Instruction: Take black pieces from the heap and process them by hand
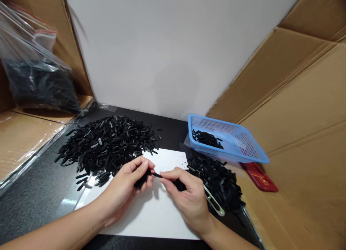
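Note:
Small black strips, narrow and elongated, lie in two heaps. My left hand [131, 183] is closed around a bunch of black strips [141, 180] over a white sheet [151, 217]. In front of it, my right hand [186, 192] pinches one black strip [156, 175] between thumb and forefinger, its far end at the left fingertips. More black shows under the curled right fingers; I cannot make out whether they hold it. A pale slotted handle [214, 202] sticks out beside the right hand, its other end hidden, so I cannot tell if it is held.
The large heap of strips [110, 141] spreads at the left, partly over the sheet. A smaller heap [223, 181] lies right, beneath a tilted blue basket [232, 155] with strips inside. A red object [262, 178], a bag of black material [40, 84] and cardboard walls [305, 98] stand around.

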Available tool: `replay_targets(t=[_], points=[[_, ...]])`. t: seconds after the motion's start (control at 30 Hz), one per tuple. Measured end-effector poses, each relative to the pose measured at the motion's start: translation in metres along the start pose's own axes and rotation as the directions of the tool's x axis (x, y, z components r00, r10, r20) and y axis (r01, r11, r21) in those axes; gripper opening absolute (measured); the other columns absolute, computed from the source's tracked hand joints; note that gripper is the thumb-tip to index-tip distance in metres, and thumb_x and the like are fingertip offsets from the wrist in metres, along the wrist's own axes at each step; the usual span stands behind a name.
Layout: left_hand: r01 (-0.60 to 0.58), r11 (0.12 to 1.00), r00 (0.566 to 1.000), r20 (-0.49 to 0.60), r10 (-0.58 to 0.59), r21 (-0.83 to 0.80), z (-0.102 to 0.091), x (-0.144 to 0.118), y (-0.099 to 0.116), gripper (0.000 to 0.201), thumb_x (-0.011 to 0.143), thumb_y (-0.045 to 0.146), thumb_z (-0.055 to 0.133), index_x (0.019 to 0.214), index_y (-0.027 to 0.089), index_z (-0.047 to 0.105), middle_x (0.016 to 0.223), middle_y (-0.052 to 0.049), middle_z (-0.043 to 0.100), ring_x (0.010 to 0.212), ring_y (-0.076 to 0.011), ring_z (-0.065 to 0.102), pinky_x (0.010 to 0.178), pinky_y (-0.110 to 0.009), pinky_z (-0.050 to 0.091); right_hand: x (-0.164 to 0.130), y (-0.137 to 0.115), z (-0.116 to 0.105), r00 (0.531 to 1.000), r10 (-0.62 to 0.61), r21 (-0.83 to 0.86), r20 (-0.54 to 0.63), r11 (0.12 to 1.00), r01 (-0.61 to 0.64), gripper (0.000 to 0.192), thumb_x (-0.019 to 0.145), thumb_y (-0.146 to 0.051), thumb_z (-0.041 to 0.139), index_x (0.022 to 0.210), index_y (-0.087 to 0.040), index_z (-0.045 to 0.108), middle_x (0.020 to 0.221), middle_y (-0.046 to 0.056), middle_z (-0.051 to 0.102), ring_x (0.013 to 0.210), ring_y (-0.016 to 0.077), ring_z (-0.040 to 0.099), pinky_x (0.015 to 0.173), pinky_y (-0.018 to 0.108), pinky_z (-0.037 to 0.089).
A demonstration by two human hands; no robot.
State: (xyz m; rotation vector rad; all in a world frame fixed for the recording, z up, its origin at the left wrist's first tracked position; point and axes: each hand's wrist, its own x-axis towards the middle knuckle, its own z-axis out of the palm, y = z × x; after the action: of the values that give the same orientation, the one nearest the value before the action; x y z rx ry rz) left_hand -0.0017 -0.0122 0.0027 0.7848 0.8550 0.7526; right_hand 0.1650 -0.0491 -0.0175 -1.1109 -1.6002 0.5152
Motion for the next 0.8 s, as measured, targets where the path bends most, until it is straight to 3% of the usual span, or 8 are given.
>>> replay_targets(t=[0.1,0.27,0.4,0.5,0.6,0.8], points=[[0.036,0.999,0.999,0.004,-0.036,-0.028,-0.0010,-0.0014,0.0016,0.011,0.082,0.029,0.070,0.086,0.019,0.066,0.068,0.002,0.058,0.064,-0.0096,0.047,0.059,-0.017,0.034,0.0009,0.0007,-0.0015,1.000,0.005,-0.015,-0.021,1.000,-0.005,0.006,0.084,-0.017,0.069,0.086,-0.021,0.073,0.073,0.004,0.076,0.061,0.0182,0.068,0.059,0.028,0.053],[0.064,0.998,0.998,-0.005,-0.064,0.002,-0.0024,-0.0016,0.0018,0.018,0.077,0.029,0.076,0.090,0.020,0.067,0.071,0.003,0.059,0.065,-0.0094,0.049,0.063,-0.018,0.036,0.0021,0.0014,-0.0021,0.999,0.005,-0.031,-0.045,0.999,-0.006,0.006,0.084,-0.017,0.069,0.085,-0.021,0.073,0.071,0.003,0.074,0.058,0.0166,0.065,0.056,0.026,0.052],[0.028,0.998,1.000,0.001,-0.028,0.048,-0.0050,-0.0009,-0.0008,0.027,0.076,0.030,0.078,0.099,0.023,0.066,0.075,0.004,0.063,0.065,-0.0083,0.049,0.067,-0.018,0.038,0.0018,0.0015,-0.0024,0.998,0.017,-0.017,-0.056,1.000,-0.018,0.007,0.083,-0.016,0.068,0.084,-0.021,0.074,0.069,0.002,0.073,0.058,0.0163,0.064,0.056,0.026,0.051],[-0.006,0.997,1.000,0.006,0.006,0.072,-0.0049,-0.0013,-0.0015,0.024,0.076,0.029,0.078,0.095,0.023,0.065,0.065,0.006,0.060,0.064,-0.0085,0.048,0.064,-0.017,0.036,0.0010,0.0012,-0.0024,0.998,0.042,0.006,-0.051,0.999,-0.042,0.007,0.083,-0.017,0.068,0.083,-0.020,0.074,0.068,0.002,0.072,0.058,0.0166,0.063,0.057,0.026,0.049],[0.015,0.997,1.000,0.000,-0.015,0.079,-0.0033,-0.0015,-0.0002,0.019,0.078,0.033,0.075,0.086,0.020,0.065,0.066,0.004,0.062,0.061,-0.0081,0.047,0.059,-0.018,0.033,0.0011,0.0006,-0.0016,0.986,0.160,0.090,-0.038,0.984,-0.156,0.006,0.082,-0.021,0.070,0.079,-0.020,0.074,0.066,0.002,0.070,0.059,0.0167,0.062,0.058,0.027,0.048],[0.051,0.997,0.999,-0.014,-0.050,0.054,-0.0035,-0.0001,0.0031,0.030,0.080,0.035,0.074,0.105,0.019,0.070,0.076,0.002,0.065,0.062,-0.0075,0.046,0.059,-0.019,0.033,0.0051,0.0020,0.0005,0.914,0.406,0.343,0.014,0.857,-0.386,0.016,0.079,-0.033,0.074,0.071,-0.020,0.070,0.056,-0.003,0.058,0.051,0.0121,0.047,0.053,0.025,0.040]])
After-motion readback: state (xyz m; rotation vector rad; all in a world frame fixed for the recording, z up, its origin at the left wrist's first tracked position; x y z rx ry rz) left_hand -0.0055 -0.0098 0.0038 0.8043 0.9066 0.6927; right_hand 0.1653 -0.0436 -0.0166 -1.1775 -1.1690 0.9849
